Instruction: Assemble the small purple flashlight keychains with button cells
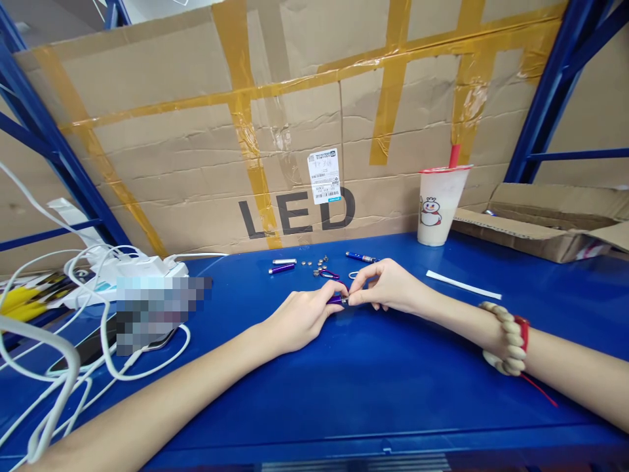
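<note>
Between both hands' fingers [354,283], purple tube [337,299] seemingly lies left-right.

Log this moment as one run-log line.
left hand: pinches small purple flashlight | right hand: fingertips on its end | on blue table: button cells, drink cup

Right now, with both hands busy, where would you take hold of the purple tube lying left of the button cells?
Grip the purple tube across its middle, coming from above. It lies flat on the blue shelf, long axis running left-right, apart from the silver tube behind it, so the fingers likely fit front and back.
</note>
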Demonstrator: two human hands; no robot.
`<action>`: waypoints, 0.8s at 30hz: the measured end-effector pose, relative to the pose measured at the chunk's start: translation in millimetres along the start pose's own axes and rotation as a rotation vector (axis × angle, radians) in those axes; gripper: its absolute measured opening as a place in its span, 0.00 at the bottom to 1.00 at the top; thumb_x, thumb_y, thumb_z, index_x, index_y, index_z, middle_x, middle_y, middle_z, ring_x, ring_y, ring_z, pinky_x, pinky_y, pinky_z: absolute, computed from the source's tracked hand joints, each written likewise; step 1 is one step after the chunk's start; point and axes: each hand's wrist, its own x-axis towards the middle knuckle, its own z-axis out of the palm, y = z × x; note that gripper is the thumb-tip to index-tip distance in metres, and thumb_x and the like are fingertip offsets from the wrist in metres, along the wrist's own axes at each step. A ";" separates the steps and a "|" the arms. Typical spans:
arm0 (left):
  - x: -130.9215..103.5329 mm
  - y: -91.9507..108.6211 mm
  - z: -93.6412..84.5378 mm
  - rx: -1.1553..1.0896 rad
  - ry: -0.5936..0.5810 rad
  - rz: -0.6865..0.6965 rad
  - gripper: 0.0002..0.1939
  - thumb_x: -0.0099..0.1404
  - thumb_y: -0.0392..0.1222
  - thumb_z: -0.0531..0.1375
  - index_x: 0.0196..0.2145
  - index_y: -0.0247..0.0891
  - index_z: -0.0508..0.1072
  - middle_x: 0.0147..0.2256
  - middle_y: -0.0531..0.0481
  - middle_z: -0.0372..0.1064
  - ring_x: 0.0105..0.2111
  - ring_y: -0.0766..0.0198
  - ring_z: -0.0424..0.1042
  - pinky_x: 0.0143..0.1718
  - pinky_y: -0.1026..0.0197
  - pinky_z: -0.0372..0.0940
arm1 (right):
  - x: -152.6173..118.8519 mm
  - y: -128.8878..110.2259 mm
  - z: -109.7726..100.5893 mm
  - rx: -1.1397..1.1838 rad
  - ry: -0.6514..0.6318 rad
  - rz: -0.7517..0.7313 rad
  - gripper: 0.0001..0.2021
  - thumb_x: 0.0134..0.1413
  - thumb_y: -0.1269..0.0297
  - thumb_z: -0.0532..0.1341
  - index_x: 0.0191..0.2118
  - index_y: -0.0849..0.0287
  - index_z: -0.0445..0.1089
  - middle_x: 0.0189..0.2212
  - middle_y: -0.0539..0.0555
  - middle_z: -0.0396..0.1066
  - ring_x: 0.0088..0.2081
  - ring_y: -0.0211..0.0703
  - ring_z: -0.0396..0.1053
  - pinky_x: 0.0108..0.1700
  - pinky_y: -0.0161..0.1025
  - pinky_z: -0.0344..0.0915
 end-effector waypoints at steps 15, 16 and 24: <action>10.0 19.6 7.8 -0.055 0.007 -0.154 0.10 0.68 0.42 0.41 0.44 0.43 0.57 0.33 0.53 0.68 0.31 0.63 0.69 0.29 0.64 0.59 | 6.3 -1.4 22.2 -0.161 0.019 -0.090 0.03 0.39 0.73 0.56 0.23 0.63 0.66 0.13 0.45 0.62 0.15 0.31 0.61 0.17 0.27 0.55; 10.2 18.6 7.7 -0.073 0.024 -0.170 0.10 0.68 0.42 0.41 0.43 0.43 0.57 0.32 0.54 0.67 0.30 0.63 0.68 0.29 0.64 0.59 | 6.0 -2.1 21.4 -0.156 0.013 -0.075 0.01 0.40 0.71 0.58 0.23 0.62 0.65 0.12 0.45 0.60 0.14 0.31 0.60 0.16 0.27 0.54; 9.2 19.8 7.8 -0.163 0.106 -0.212 0.09 0.67 0.42 0.42 0.42 0.43 0.57 0.27 0.56 0.64 0.28 0.65 0.66 0.30 0.64 0.57 | 4.6 -3.5 20.0 -0.139 0.018 -0.080 0.06 0.44 0.65 0.59 0.23 0.62 0.64 0.19 0.47 0.65 0.16 0.29 0.62 0.16 0.26 0.56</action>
